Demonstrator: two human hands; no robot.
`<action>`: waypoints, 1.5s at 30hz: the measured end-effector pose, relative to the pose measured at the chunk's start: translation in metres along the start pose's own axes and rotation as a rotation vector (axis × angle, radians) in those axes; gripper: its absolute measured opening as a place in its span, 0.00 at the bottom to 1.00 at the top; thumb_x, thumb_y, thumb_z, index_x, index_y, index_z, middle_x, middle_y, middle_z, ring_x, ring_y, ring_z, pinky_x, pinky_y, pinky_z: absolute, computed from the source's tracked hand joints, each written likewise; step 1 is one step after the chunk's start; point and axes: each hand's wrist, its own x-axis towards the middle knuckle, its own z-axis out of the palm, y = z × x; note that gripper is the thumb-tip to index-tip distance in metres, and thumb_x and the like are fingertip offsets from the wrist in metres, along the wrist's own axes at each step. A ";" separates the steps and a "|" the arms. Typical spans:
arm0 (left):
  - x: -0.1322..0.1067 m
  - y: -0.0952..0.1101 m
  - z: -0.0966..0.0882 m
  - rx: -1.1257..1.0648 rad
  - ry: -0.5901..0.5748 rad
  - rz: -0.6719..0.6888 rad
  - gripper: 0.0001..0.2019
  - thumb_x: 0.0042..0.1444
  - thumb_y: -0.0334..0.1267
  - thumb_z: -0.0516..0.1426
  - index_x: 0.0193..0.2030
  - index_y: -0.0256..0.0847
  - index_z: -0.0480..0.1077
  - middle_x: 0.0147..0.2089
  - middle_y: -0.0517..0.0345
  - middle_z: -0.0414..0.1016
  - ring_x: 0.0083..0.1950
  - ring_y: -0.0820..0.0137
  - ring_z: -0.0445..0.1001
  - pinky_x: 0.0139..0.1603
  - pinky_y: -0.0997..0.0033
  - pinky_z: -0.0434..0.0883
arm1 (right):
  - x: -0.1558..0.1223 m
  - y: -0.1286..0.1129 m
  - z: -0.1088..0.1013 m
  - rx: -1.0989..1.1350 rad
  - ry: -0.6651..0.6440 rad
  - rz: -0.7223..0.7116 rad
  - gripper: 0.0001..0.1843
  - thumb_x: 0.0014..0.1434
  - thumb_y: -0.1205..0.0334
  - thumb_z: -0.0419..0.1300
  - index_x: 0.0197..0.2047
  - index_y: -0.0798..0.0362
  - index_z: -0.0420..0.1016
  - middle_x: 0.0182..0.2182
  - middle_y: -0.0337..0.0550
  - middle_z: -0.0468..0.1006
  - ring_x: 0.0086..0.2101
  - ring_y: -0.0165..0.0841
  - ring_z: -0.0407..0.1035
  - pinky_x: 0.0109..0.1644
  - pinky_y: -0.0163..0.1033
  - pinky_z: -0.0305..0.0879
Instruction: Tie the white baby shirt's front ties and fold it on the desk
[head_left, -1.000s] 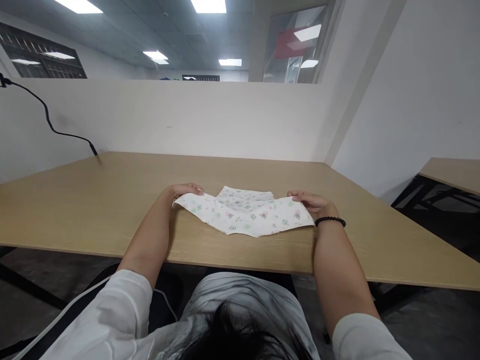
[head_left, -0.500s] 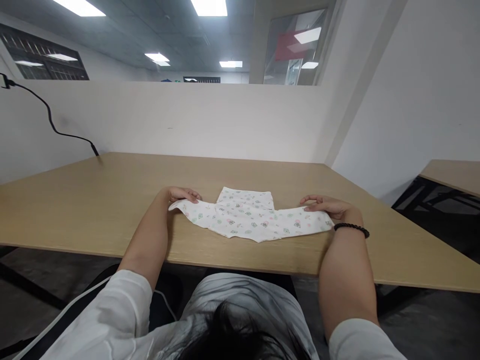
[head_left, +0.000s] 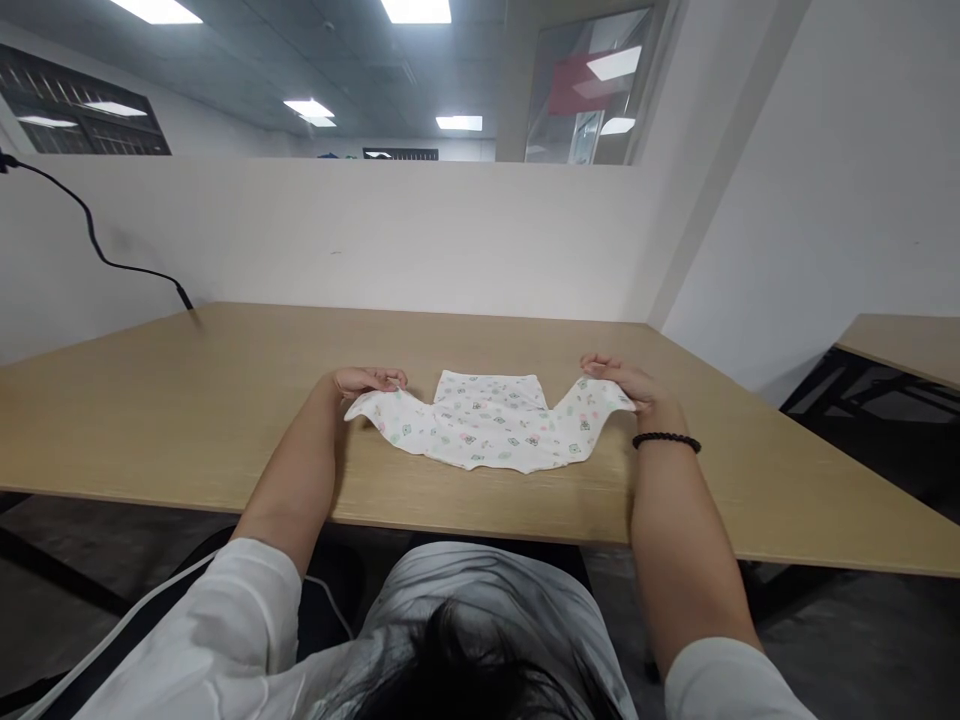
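A big wooden table (head_left: 187,400) fills the room in front of a person in a white top (head_left: 480,585), who is at its near edge. A tall white wall (head_left: 337,240) runs along the far side of the table. A black cord (head_left: 94,235) hangs on that wall and comes down at the table's far left corner. Another wooden table (head_left: 900,345) stands off to the right of the big table.

A soft white cloth (head_left: 491,425) with tiny green and pink pictures lies near the middle of the table, close to the person's edge. It is bunched and folded, with a square part pointing to the wall. The left hand (head_left: 367,380) is at the cloth's left end, and its fingers seem to pinch that end. The right hand (head_left: 615,385) pinches the right end and lifts it a little off the table. The hands are well apart, with the cloth between them. A black bead bracelet (head_left: 666,441) sits on the right wrist.
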 end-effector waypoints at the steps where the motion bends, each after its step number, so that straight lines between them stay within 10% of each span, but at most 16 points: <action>1: 0.003 0.001 0.001 -0.013 -0.002 0.033 0.16 0.51 0.38 0.68 0.42 0.36 0.69 0.36 0.52 0.78 0.33 0.68 0.78 0.31 0.74 0.74 | 0.007 0.001 0.009 0.013 -0.031 0.011 0.20 0.40 0.57 0.77 0.33 0.53 0.74 0.22 0.32 0.73 0.21 0.25 0.68 0.23 0.30 0.64; 11: 0.034 -0.006 0.004 -0.147 -0.076 0.233 0.19 0.57 0.43 0.62 0.49 0.28 0.73 0.39 0.44 0.80 0.37 0.63 0.79 0.35 0.72 0.72 | 0.051 0.038 0.083 0.158 -0.323 0.213 0.08 0.60 0.62 0.66 0.39 0.59 0.79 0.29 0.49 0.83 0.33 0.33 0.80 0.36 0.30 0.77; 23: 0.068 0.006 0.055 -0.261 -0.314 0.208 0.41 0.56 0.62 0.55 0.66 0.29 0.61 0.56 0.35 0.74 0.56 0.50 0.74 0.56 0.56 0.67 | 0.053 0.048 0.088 -0.004 -0.456 0.320 0.22 0.70 0.47 0.50 0.51 0.56 0.73 0.39 0.53 0.83 0.38 0.35 0.79 0.42 0.39 0.78; 28: 0.076 0.014 0.083 -0.168 -0.410 0.101 0.46 0.52 0.63 0.58 0.71 0.40 0.53 0.67 0.32 0.64 0.64 0.43 0.67 0.61 0.47 0.61 | 0.049 0.048 0.093 -0.013 -0.474 0.262 0.21 0.63 0.47 0.62 0.51 0.53 0.70 0.32 0.41 0.79 0.32 0.30 0.76 0.39 0.39 0.78; 37: 0.082 0.011 0.088 0.037 -0.243 0.130 0.31 0.56 0.53 0.63 0.61 0.40 0.65 0.56 0.41 0.75 0.56 0.59 0.74 0.60 0.57 0.64 | 0.054 0.047 0.098 -0.291 -0.431 0.261 0.29 0.47 0.60 0.73 0.49 0.51 0.67 0.19 0.26 0.68 0.21 0.26 0.68 0.27 0.30 0.70; 45: 0.100 0.012 0.124 0.779 0.125 0.243 0.20 0.58 0.49 0.58 0.49 0.34 0.72 0.47 0.42 0.77 0.48 0.59 0.75 0.49 0.61 0.69 | 0.046 0.039 0.103 -1.042 -0.204 -0.047 0.29 0.51 0.56 0.70 0.54 0.52 0.68 0.34 0.44 0.79 0.32 0.38 0.73 0.36 0.40 0.69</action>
